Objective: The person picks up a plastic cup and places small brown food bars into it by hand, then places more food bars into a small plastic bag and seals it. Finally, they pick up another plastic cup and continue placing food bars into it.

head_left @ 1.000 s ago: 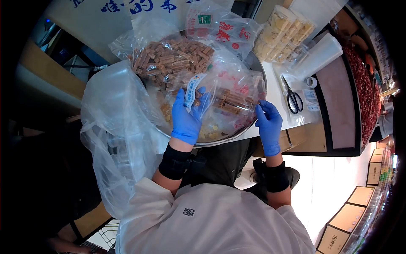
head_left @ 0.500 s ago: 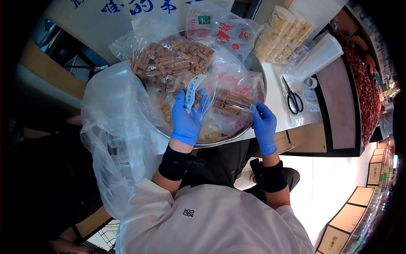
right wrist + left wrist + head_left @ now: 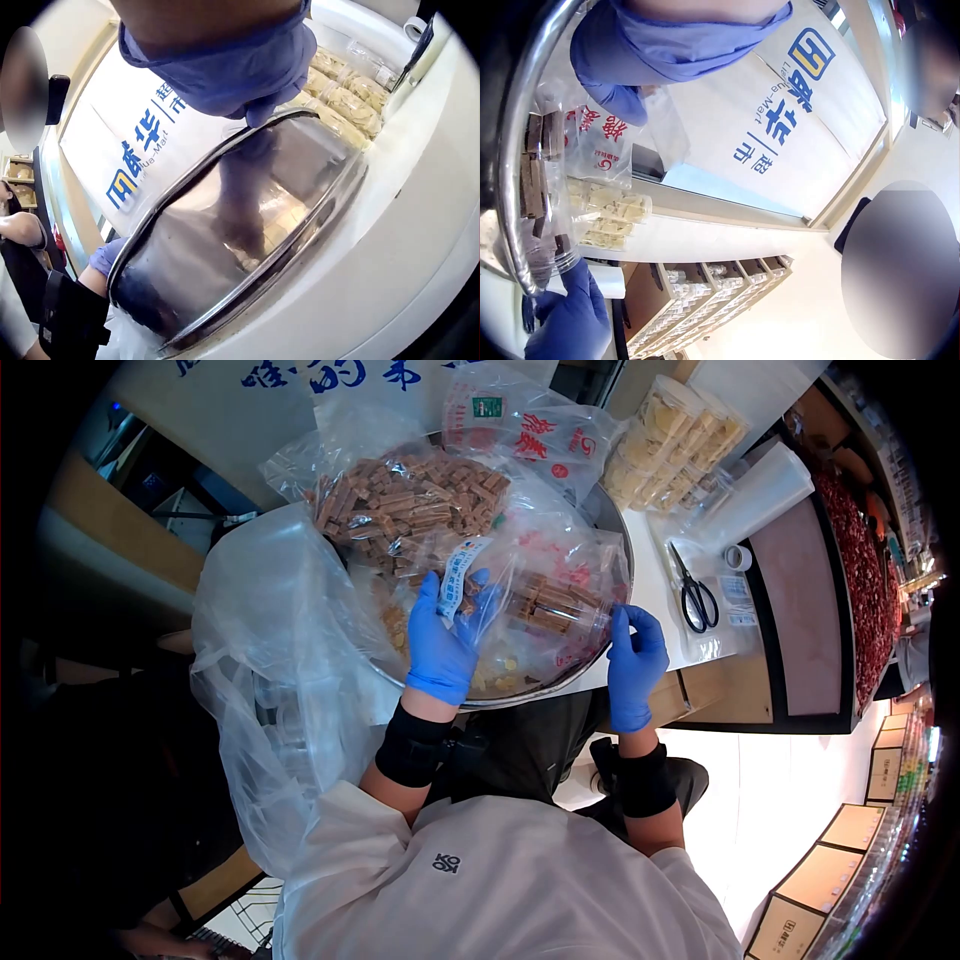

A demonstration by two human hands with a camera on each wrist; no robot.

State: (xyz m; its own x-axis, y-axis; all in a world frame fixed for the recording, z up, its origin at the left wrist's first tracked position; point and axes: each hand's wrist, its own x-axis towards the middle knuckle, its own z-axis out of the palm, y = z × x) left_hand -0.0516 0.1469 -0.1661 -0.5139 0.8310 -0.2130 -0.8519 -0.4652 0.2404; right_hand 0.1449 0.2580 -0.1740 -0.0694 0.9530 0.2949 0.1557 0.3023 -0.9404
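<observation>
Bright glare on right-hand floor, dim left side, curved fisheye edges, 2 softly blurred wrist views

Seated figure's attire: a pale, short-sleeved shirt [image 3: 520, 880] bearing a small dark emblem [image 3: 446, 862], with dark trousers [image 3: 520, 755]. Smooth blue gloves [image 3: 440, 658] end at the wrists; wide black bands [image 3: 648, 782] encircle both forearms.

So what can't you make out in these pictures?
- Head view: fine print on the label, too small.
- Head view: left hand fingertips, partly behind the label.
- Head view: whether the jar is capped, right hand in the way.
- Right wrist view: the jar, hidden behind hand and basin.
</observation>
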